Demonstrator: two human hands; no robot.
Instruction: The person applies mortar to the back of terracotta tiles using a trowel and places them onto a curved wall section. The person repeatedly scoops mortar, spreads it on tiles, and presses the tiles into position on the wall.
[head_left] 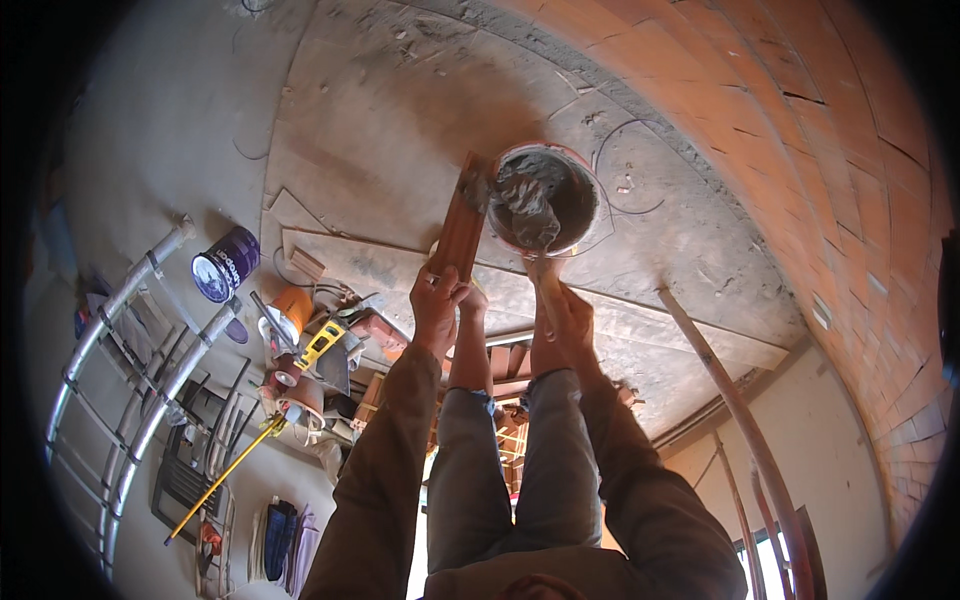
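Note:
My left hand (437, 300) grips the lower end of a flat red brick piece (462, 222), held on edge against the left side of a round bucket (592, 178). Wet grey mortar (530, 200) fills the bucket. My right hand (566, 312) is closed around a trowel handle (546, 270), and the blade is sunk into the mortar. The bucket stands on dusty wooden boards (400, 110) just ahead of my feet. Both brown sleeves reach forward over my jeans-clad legs.
A curved red brick wall (850, 150) runs along the right. A slanted pole (735, 410) leans at lower right. To the left lie a purple paint can (226, 262), a metal ladder (125, 350), an orange bucket (292, 305), a yellow level (322, 342) and a long yellow-handled tool (222, 472).

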